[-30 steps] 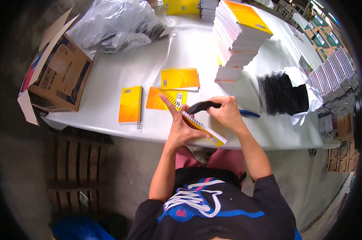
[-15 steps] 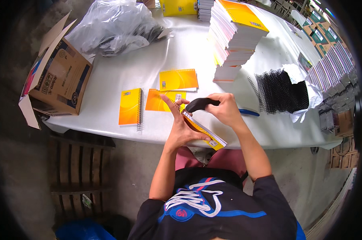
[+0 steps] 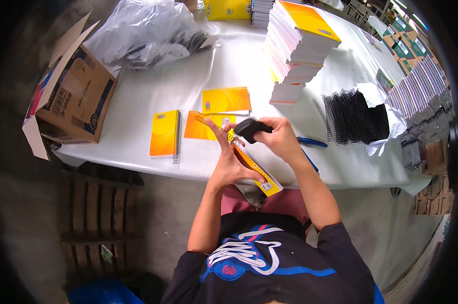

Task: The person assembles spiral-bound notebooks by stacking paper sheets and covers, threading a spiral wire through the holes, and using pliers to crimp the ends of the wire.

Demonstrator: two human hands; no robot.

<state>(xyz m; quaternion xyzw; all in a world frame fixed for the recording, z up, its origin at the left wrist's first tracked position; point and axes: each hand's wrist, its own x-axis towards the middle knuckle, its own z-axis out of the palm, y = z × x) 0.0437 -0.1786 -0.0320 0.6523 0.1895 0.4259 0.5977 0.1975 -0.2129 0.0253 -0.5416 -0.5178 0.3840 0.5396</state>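
Across a white-covered table [image 3: 132,106], the left hand [image 3: 231,164] pinches a yellow notebook [image 3: 269,186] between thumb and partly spread fingers, while the right hand [image 3: 281,139] wraps its fingers closed round a black object [image 3: 247,129] near the notebook's far end. Beyond the fingers rises a tall notebook stack [image 3: 292,61] — black coils [image 3: 358,119] lie to their right.
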